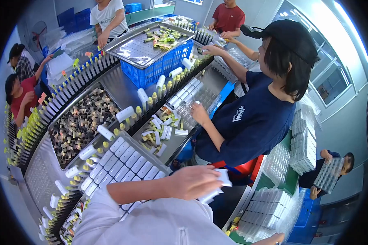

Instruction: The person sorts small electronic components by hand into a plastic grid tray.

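Note:
My left hand (194,181) reaches across my body from a pale sleeve, its fingers bent around several white plastic pieces (223,178) that stick out past the fingertips. Below that forearm lies a tray of white oblong plastic cases (131,157) set in tight rows. At the lower edge, my right hand (272,239) is partly cut off beside a stack of clear moulded plastic trays (263,208). Whether it grips a tray cannot be made out. Next to the case tray runs a curved conveyor (141,116) of upright pegs, many carrying yellow-topped pieces and white cases.
A co-worker in navy (245,114) stands close ahead, hands over a bench with loose white and green parts (159,132). A metal bin of small dark parts (84,122) sits inside the conveyor loop. A blue crate (155,67) supports a steel tray (131,47). Other people work farther off.

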Tool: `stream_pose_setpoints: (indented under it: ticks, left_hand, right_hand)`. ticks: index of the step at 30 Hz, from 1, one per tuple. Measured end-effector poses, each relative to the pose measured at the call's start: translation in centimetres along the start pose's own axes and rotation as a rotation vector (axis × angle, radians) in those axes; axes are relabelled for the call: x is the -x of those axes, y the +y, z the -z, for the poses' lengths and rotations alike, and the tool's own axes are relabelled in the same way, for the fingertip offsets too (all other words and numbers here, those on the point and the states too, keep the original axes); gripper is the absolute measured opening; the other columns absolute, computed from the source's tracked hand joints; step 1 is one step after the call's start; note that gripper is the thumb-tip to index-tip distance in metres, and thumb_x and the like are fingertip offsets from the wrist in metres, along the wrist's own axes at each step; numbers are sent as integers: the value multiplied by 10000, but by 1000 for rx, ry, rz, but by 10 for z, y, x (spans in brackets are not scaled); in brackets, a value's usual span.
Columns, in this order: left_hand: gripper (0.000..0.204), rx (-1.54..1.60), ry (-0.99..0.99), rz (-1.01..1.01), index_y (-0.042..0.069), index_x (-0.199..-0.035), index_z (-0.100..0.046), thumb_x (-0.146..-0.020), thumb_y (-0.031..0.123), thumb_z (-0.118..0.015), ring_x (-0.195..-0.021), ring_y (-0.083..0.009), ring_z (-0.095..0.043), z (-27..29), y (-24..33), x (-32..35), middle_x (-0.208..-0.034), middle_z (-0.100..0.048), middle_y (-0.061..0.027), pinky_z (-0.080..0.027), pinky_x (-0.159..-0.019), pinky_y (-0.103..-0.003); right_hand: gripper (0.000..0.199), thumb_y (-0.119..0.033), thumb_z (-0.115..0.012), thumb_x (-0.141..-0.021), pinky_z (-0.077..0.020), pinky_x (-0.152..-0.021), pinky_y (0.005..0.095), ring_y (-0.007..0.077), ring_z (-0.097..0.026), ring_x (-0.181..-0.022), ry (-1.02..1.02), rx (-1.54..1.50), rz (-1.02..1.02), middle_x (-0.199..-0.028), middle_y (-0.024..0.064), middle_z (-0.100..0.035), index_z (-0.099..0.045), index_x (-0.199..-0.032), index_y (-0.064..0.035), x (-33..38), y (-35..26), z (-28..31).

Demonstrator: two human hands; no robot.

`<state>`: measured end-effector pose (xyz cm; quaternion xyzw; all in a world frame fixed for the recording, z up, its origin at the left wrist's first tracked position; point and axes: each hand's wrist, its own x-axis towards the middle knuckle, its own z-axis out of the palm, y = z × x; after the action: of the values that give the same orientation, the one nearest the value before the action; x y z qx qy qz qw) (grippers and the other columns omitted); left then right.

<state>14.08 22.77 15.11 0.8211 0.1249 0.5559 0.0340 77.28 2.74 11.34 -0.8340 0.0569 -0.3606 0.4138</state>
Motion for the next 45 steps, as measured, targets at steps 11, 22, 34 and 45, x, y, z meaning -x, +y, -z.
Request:
stream_pose_setpoints:
  ticks: [11,22,34,45]
  left_hand:
    - [291,428,100,1089,45,-1074,-596,-812,114,-704,-881,-179,-650,37,19,71,-1051,-662,-112,-518,-774,-295]
    - [387,344,534,1639,-31,-1037,-623,-725,194,-656,-868,-147,-607,41,35,103,-937,-643,-81,-478,-771,-296]
    - [406,-542,1522,2242,10,-1073,-558,-843,341,-608,-772,-205,-584,40,66,168,-886,-601,-97,-498,-650,-343]
    - [459,-238,1368,1962,-35,-1039,-551,-780,317,-694,-783,-320,-648,56,-19,143,-882,-620,-156,-554,-675,-442]
  right_hand:
    - [340,-97,-537,-885,-387,-985,402,291,-512,-1150,-545,-1026,688,-1214,186,-533,-509,-1193,45,275,-219,68]
    - [191,-123,-505,-889,-467,-858,412,324,-612,-961,-1568,-602,700,-965,186,-641,-608,-969,17,727,-412,-26]
    - [137,36,-545,-847,-475,-831,332,261,-625,-921,-1937,-1411,1506,-998,133,-640,-633,-936,-21,739,-494,-235]
    - [125,-89,-492,-957,-457,-820,256,114,-571,-898,-2149,-1143,888,-957,42,-599,-577,-1017,-18,797,-482,-333]
